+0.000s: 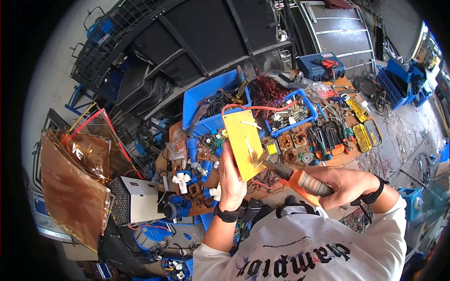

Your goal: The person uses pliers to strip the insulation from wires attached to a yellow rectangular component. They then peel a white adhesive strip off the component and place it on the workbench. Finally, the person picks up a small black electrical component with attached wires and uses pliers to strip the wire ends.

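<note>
My left hand (232,185) holds a flat yellow board (241,136) by its left edge, raised over the workbench. My right hand (347,185) grips an orange-and-grey-handled tool (303,181) with a metal head. The tool's head points at the board's lower right part, touching or very close to it; I cannot tell exactly. A small pale piece (251,154) shows on the board's face there. A red cable (276,108) arches behind the board's top.
The cluttered wooden bench (337,161) carries blue bins (201,96), blue plug fittings (191,150), hand tools (323,143) and a blue case (318,65) with a drill. Copper-coloured panels (70,187) lean at left. Cables (422,166) lie on the floor at right.
</note>
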The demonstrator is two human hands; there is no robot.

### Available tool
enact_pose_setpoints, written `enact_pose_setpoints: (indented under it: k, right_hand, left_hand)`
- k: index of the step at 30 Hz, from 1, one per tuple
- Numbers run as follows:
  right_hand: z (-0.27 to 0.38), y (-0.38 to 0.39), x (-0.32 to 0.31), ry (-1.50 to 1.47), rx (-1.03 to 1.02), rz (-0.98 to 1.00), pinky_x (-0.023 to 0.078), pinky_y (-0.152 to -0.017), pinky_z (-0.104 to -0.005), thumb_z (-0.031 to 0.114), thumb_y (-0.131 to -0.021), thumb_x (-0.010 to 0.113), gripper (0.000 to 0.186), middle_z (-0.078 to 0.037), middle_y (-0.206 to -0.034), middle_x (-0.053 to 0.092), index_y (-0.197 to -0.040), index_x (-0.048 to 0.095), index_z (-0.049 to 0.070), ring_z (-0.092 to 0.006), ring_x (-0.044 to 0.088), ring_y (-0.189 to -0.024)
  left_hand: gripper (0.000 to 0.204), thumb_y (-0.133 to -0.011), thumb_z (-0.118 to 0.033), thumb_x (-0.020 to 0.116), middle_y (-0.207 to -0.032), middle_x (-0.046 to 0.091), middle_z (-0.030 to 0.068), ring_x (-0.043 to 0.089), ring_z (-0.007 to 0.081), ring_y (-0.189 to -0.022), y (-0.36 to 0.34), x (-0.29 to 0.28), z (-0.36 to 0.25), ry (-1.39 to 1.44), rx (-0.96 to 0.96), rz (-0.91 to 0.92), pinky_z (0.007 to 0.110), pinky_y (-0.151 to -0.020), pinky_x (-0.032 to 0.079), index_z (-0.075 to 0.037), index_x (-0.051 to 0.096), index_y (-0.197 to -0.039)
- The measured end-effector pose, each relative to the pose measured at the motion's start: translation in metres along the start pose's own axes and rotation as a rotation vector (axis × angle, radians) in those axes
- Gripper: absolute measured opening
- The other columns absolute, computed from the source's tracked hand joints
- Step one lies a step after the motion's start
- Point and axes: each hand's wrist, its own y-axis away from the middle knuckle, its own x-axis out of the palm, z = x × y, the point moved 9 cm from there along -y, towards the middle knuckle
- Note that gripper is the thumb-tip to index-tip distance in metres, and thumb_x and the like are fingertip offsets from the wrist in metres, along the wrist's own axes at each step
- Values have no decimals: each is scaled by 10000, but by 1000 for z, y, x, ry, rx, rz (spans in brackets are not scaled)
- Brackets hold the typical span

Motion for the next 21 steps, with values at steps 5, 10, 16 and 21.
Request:
enact_pose_setpoints:
  k: [5, 10, 16, 21]
  right_hand:
    - [10, 0, -1, 64, -79, -19, 406, -1018, -389, 61, -710, 618, 588, -178, -1277, 503, -1285, 518, -14, -325, 486, -1222]
    - [13, 8, -2, 312, -113, -110, 404, -1044, -403, 56, -705, 624, 614, -188, -1362, 430, -1299, 498, -36, -360, 462, -1258]
    - [3, 12, -2, 352, 27, -198, 457, -974, -402, 41, -707, 614, 591, -187, -1333, 429, -1283, 511, -42, -371, 525, -1160]
    - [-1, 16, -4, 275, 45, -267, 442, -974, -400, 33, -683, 601, 505, -176, -1332, 429, -1176, 554, -65, -370, 507, -1168]
  left_hand:
    - [502, -1035, -277, 392, -1406, 450, 99, 496, 230, -1255, 0, -4, 7, 12, 34, 96, 386, -1032, 436, -85, 284, -1487]
    - [513, -1027, -259, 405, -1418, 440, 105, 492, 238, -1266, 1, 0, 5, 15, 56, 120, 397, -1036, 441, -86, 273, -1492]
    - [496, -1026, -258, 409, -1401, 457, 93, 503, 229, -1255, 0, 6, -4, -167, 117, 117, 381, -999, 478, -86, 294, -1478]
    - [471, -1033, -285, 404, -1377, 482, 84, 519, 212, -1235, -1, 2, 3, 80, -14, 46, 374, -985, 487, -92, 333, -1456]
